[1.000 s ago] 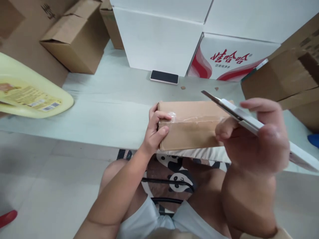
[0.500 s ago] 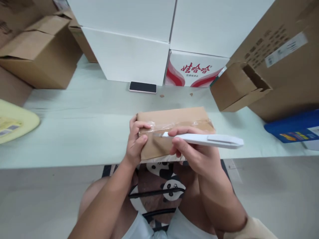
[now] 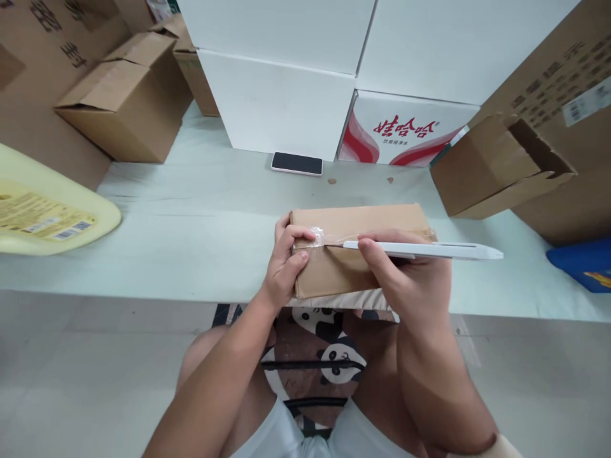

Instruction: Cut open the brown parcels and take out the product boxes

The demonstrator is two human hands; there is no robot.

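Note:
A small brown cardboard box (image 3: 348, 216) lies near the table's front edge, with clear tape (image 3: 317, 235) along its top seam. My left hand (image 3: 289, 257) grips its left end, thumb on the near side and fingers over the tape. In my right hand (image 3: 413, 280) is a white utility knife (image 3: 443, 250), held like a pen with its handle pointing right. The thin blade meets the taped seam a little right of my left fingertips. My right hand covers the box's near right part.
A phone (image 3: 296, 163) lies before stacked white boxes (image 3: 281, 102). An open carton (image 3: 487, 165) stands right, near a blue package (image 3: 582, 264). At left are a yellow bottle (image 3: 52, 210) and a brown carton (image 3: 128, 102). Two small brown scraps (image 3: 332, 181) lie behind the box.
The camera view has swung left, so the scene sits further right. The knife's blade has moved from the box's near panel up to the taped seam. My left hand keeps its grip.

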